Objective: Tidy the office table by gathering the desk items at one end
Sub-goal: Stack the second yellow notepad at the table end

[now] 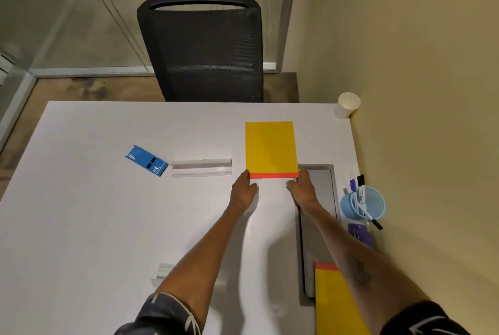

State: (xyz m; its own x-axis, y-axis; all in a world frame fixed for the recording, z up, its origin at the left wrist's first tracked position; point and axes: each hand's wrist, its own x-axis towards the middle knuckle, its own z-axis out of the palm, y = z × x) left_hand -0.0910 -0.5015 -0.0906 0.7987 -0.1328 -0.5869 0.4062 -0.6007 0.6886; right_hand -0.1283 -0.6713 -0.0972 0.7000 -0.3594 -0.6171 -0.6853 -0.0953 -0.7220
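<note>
A yellow notepad (270,145) with a red binding strip lies flat on the white table (108,213), right of centre. My left hand (243,187) touches its near left corner and my right hand (300,183) touches its near right corner, fingers on the red edge. A blue stapler (146,161) lies to the left, beside a clear acrylic holder (202,167). A second yellow notepad (334,302) lies near the front right, partly under my right forearm.
A light blue cup (363,205) with markers stands at the right edge, a purple item (360,232) just in front of it. A white paper cup (347,105) sits in the far right corner. A grey cable hatch (318,199), another clear holder (162,272) and a black chair (205,48) are also present.
</note>
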